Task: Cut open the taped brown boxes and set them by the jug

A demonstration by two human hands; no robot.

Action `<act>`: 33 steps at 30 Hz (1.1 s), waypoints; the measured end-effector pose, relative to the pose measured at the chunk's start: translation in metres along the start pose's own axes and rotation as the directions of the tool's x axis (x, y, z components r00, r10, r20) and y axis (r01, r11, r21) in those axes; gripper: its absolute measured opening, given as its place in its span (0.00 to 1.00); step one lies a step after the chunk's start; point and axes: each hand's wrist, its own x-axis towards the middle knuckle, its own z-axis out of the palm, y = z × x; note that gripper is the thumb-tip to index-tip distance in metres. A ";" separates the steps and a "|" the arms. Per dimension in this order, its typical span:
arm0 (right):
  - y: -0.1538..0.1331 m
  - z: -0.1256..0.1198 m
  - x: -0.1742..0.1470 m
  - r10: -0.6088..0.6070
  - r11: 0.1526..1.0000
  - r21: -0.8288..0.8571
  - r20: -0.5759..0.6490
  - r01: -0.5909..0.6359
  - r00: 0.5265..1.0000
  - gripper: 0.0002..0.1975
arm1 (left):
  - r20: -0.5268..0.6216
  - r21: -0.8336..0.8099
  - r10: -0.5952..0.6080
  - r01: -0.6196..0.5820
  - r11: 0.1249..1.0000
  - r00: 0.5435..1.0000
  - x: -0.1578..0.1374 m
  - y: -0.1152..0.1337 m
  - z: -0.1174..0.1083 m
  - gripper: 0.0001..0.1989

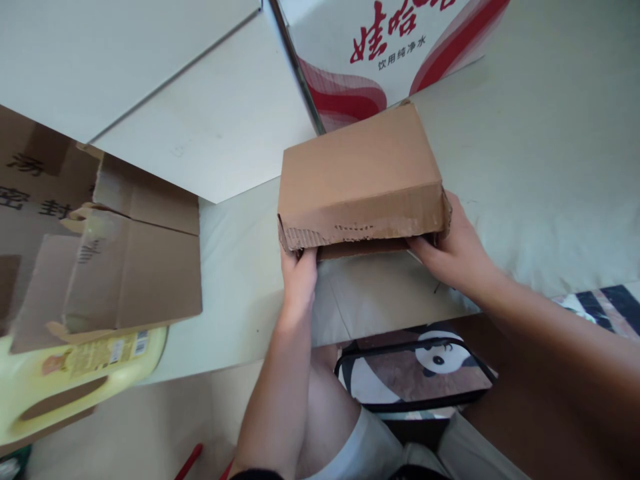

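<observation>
A brown cardboard box (357,163) with a torn, perforated front edge is held between my two hands above the pale cloth-covered surface. At its front left corner, my left hand (299,273) grips the lower edge with the thumb on the near side; the other fingers are hidden beneath. My right hand (455,243) wraps around the front right corner, its thumb tucked at the gap under the torn edge. That gap along the front shows a dark strip of cardboard inside. What the box contains is hidden.
Behind the box stand a white panel (215,107) and a white carton with red lettering (360,87). Flattened or open cardboard (160,273) lies at left, over a yellow jug (125,357). Below is a panda-printed item (400,370) by my legs.
</observation>
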 end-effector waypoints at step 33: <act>-0.002 -0.001 0.000 -0.011 1.000 -0.005 0.011 0.011 1.000 0.33 | -0.003 0.002 0.001 -0.001 1.000 1.000 -0.001 -0.003 -0.001 0.37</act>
